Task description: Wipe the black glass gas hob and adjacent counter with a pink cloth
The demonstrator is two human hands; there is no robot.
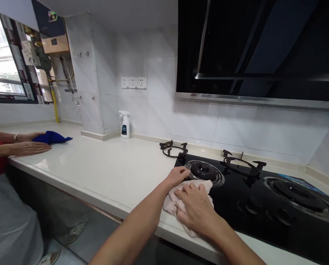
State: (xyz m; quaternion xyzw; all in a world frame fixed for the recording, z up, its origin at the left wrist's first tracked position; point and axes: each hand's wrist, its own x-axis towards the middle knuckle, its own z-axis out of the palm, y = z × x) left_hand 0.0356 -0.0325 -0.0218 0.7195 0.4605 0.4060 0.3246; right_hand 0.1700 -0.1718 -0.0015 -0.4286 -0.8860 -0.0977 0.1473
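The pale pink cloth (170, 203), rumpled into loose folds, lies across the left edge of the hob (230, 197) and partly on the worktop (111, 169), close in front of the left burner (203, 169). One corner droops towards the worktop's front edge. The hob is flat, glossy black, its round burners exposed.

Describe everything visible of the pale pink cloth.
The pale pink cloth looks like soft fabric, crumpled and folded in loose layers with uneven edges. It lies partly on the black stove and partly on the white counter, its near end close to the counter's front edge. The right hand rests on top, fingers spread; the left hand is at its far side. Its underside is hidden.
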